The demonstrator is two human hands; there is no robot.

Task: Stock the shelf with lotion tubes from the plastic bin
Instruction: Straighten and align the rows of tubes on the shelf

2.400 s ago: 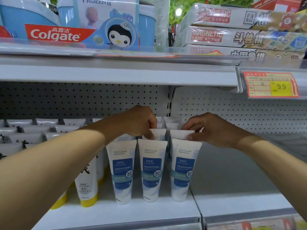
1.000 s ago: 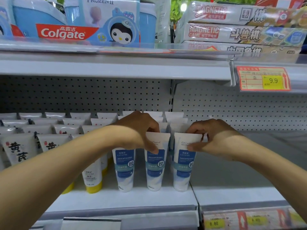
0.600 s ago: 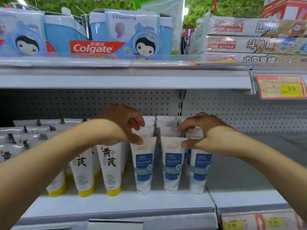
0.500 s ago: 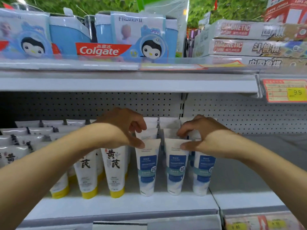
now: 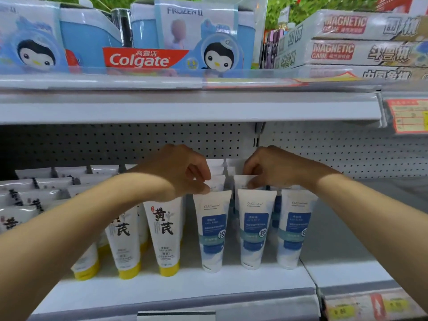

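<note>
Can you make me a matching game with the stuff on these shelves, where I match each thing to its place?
Things:
1. Colgate box
2. yellow-capped tubes
3. blue-label tubes
4. magnetic game boxes

Places:
A. lower shelf, standing left of the other kind of tube
B. upper shelf, right side, stacked
C. lower shelf, just under the two hands
D. upper shelf, beside the penguin picture

Pairs: 1-D, 2-A, 3-C, 4-B
</note>
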